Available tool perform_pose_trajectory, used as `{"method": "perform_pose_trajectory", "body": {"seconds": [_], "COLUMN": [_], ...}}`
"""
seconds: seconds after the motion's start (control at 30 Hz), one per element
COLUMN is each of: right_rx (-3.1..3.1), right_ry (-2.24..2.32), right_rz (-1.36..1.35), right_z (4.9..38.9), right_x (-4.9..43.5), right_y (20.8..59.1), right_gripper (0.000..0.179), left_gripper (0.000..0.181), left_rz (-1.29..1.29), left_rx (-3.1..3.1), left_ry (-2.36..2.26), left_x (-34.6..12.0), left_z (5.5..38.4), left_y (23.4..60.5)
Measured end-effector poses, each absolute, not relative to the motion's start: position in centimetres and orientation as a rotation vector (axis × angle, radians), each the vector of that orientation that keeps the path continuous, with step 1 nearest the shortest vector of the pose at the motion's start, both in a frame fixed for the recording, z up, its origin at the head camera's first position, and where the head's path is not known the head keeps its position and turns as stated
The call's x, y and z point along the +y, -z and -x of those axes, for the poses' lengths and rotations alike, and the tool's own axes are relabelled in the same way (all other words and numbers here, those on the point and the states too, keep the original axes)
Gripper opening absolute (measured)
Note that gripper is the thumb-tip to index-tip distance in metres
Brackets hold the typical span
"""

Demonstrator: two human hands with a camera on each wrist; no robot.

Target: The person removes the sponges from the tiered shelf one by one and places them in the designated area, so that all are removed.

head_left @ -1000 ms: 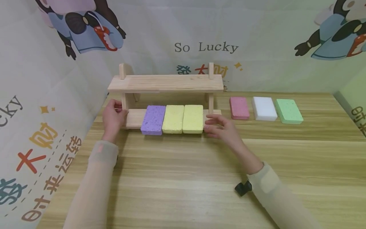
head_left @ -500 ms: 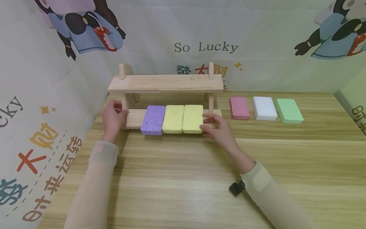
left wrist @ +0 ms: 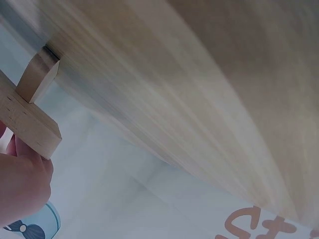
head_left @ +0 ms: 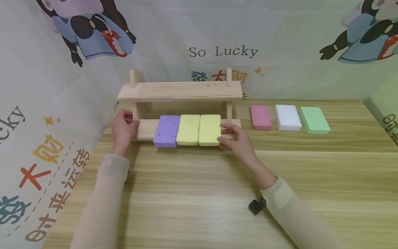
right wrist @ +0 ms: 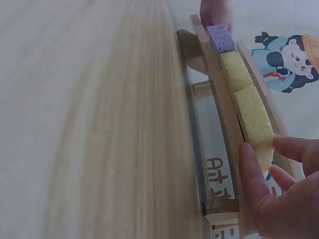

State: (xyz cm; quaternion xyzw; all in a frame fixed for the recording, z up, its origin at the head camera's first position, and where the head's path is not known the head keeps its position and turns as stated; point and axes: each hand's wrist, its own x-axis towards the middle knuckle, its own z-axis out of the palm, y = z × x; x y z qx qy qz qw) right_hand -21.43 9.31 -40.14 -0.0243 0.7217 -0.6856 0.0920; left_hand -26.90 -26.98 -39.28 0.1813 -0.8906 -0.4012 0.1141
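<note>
A two-tier wooden shelf stands on the table. On its lower board lie a purple sponge, a middle yellow sponge and a right yellow sponge, side by side and touching, their front ends jutting past the board. My left hand grips the left end of the lower board; in the left wrist view its fingers curl under the wood. At the other end of the row, my right hand holds the right yellow sponge by its right end, thumb on one side and fingers on the other.
Right of the shelf, a pink sponge, a white sponge and a green sponge lie in a row on the wooden table. Behind hangs a printed cloth. The shelf's upper board overhangs the back of the lower one.
My right hand has moved slightly left, from beside the right yellow sponge onto its right end. The left hand has stayed at the shelf, and the sponges show hardly any shift.
</note>
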Motion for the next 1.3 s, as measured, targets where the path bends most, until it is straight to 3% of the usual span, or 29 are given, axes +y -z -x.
{"method": "perform_pose_trajectory", "body": {"seconds": [1.3], "right_rx": [2.206], "right_ry": [1.994], "right_rz": [0.109], "right_z": [19.1], "right_x": [15.0], "right_y": [39.4], "right_gripper": [0.052], "left_gripper": [0.034], "left_rz": [-0.571], "left_rx": [-2.632], "left_ry": [1.171], "left_x": [-26.8], "left_z": [26.9], "left_y": [39.1]}}
